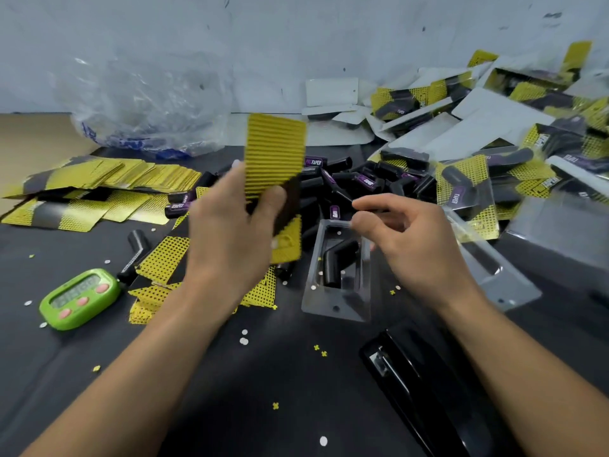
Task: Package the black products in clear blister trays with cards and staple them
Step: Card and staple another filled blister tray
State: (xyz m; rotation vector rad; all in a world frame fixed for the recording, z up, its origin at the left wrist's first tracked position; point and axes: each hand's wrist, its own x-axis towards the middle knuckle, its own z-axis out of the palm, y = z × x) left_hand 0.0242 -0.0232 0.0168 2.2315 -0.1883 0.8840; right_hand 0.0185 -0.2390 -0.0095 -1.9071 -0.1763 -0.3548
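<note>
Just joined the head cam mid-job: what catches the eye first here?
Dead centre, the left hand holds a yellow-and-black printed card. Right of it, the right hand hovers over a clear plastic blister tray with a black angled product seated in it. A heap of finished yellow packs fills the far right, and a lime-green digital timer sits at near left.

"PROTAPER": purple label on a black product [313,162] in the pile behind the blister tray [329,305] | "TAPER": purple label on a packaged product [456,196] behind-right of the tray | green timer [79,298] left of the tray: digits unreadable
</note>
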